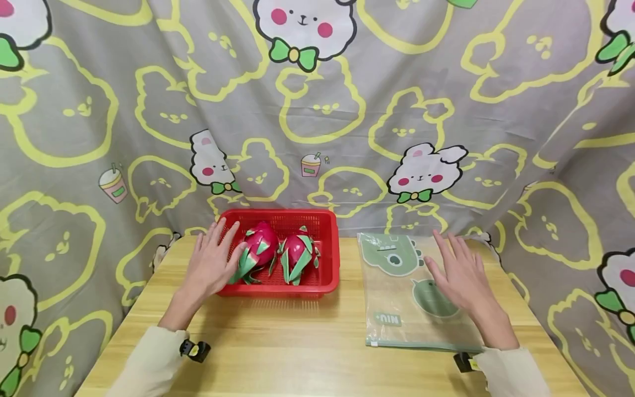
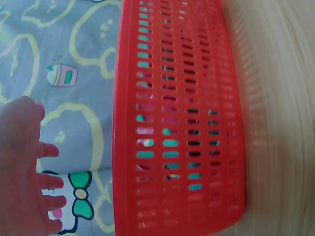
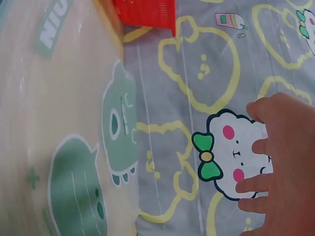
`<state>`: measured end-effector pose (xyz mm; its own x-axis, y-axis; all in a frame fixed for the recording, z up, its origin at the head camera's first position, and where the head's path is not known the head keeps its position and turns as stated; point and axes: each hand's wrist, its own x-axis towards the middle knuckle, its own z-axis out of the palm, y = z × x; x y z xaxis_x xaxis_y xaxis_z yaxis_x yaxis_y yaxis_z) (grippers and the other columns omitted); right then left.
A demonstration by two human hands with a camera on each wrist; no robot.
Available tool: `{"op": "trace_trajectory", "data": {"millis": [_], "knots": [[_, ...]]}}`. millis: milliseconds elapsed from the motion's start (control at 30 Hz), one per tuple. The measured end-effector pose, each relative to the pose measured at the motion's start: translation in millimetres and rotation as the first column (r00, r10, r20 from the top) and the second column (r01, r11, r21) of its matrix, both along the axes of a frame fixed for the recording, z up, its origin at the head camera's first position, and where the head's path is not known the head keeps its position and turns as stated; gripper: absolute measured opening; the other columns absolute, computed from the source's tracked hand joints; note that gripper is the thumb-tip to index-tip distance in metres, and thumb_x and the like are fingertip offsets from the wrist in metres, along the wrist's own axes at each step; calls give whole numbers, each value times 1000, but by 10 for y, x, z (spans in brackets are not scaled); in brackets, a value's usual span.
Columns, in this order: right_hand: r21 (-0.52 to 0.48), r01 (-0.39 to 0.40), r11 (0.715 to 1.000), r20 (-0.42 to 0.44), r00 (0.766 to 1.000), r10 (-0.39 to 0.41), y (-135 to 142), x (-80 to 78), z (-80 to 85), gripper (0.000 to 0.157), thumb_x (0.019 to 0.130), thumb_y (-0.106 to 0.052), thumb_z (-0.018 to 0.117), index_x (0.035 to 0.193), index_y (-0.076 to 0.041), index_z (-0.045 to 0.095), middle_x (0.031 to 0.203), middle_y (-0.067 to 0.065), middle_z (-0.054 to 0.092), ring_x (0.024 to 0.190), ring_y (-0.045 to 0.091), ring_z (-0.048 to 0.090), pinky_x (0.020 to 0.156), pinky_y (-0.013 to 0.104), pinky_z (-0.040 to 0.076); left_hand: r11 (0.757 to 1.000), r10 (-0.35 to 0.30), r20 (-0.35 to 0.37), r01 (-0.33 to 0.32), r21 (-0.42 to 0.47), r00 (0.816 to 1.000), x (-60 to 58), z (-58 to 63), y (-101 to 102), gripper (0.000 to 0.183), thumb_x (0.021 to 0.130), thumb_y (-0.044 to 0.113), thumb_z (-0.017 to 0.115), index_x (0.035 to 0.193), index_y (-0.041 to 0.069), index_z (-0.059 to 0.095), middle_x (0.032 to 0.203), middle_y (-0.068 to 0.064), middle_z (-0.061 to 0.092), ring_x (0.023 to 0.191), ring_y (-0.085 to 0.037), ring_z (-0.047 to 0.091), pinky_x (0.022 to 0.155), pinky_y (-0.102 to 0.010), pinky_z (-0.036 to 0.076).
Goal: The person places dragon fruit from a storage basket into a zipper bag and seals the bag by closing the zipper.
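In the head view my left hand (image 1: 212, 264) is spread at the left end of a red plastic basket (image 1: 327, 281), its fingers overlapping the rim and holding nothing. Inside the basket lie two pink dragon fruits with green scales: the left dragon fruit (image 1: 262, 245) is partly hidden by my thumb, and the right dragon fruit (image 1: 297, 248) shows whole. Over a clear zip bag (image 1: 397, 298) with green cartoon prints, my right hand (image 1: 463, 275) hovers with spread fingers and nothing in them. The left wrist view shows the basket's slotted side wall (image 2: 179, 123) beside my left hand (image 2: 24, 167).
A light wooden table (image 1: 288, 342) carries the basket and the bag, with bare wood between and in front of them. Behind and on both sides hangs a grey curtain (image 1: 337, 193) printed with cartoon animals, close to the table's back edge. Black straps circle both wrists.
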<state>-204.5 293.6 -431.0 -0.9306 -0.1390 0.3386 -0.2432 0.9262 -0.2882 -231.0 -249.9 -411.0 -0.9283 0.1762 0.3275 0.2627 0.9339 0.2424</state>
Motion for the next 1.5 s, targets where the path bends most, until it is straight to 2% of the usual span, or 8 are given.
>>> {"op": "trace_trajectory", "data": {"millis": [333,567,733,833,1033,1267,1500], "knots": [[-181,-26,983,-20,1000,22,35,117,-81,67,109,-38,46,164,-10,20,157,38,26,141,60,23,106,79,18,999,-7,-35,9,42,999,124,-141,223,60,107,42,48,157,10,40,161,-26,29,148,-49,22,118,-69,12],[-248,-27,968,-17,1000,23,53,203,-213,67,108,-36,48,163,-8,22,156,37,28,139,61,26,103,80,21,997,11,-10,-10,77,1000,205,-284,370,59,109,47,41,155,10,44,160,-24,33,148,-47,26,117,-69,16],[-301,-19,953,8,1000,23,146,228,-310,68,108,-33,49,163,-6,21,157,38,25,139,63,24,103,81,20,995,36,-42,-31,98,998,244,-396,519,58,108,50,42,151,12,49,158,-22,38,145,-44,32,115,-68,22],[-304,5,953,40,999,8,184,234,-342,69,108,-36,49,163,-5,21,156,40,24,138,65,23,99,83,21,994,49,-62,-43,101,997,279,-472,587,59,107,51,42,150,12,51,156,-21,40,143,-42,35,114,-66,24],[-298,25,954,95,996,4,255,250,-420,71,107,-38,50,161,-1,23,153,43,25,137,65,24,99,83,22,996,51,-48,-48,72,998,333,-580,694,58,106,54,43,147,14,55,153,-20,45,139,-42,39,108,-66,29],[-267,52,962,177,984,-4,324,247,-545,72,107,-40,50,157,6,26,151,43,27,135,65,27,96,82,28,998,55,-19,-54,12,998,361,-604,724,58,106,57,42,134,14,67,139,-15,56,130,-39,46,102,-65,31],[-227,102,969,269,962,-38,416,310,-654,75,106,-39,55,154,11,26,148,46,27,130,67,30,99,81,30,1000,-2,-8,1,-27,1000,400,-604,695,56,103,60,47,121,13,73,122,-12,62,119,-36,50,95,-60,35]]}}
